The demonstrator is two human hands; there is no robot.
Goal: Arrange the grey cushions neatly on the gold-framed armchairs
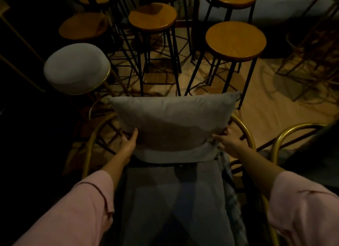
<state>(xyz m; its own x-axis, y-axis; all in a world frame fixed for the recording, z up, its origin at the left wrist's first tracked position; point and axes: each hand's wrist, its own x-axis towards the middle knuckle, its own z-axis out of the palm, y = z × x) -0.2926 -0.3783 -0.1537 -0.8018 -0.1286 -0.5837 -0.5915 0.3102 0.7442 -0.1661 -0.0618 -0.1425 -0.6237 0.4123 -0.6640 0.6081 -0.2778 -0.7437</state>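
Upright, plump grey cushion (172, 117), both hands' grip at lower corners.

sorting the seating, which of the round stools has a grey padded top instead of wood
The grey padded stool at the left, with a gold rim. The other round stools, like the wooden stool at right, have bare wooden seats on black legs.

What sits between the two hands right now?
In the head view, the grey cushion stands upright between them: the left hand grips its lower left edge, the right hand its lower right, on the gold-framed armchair.
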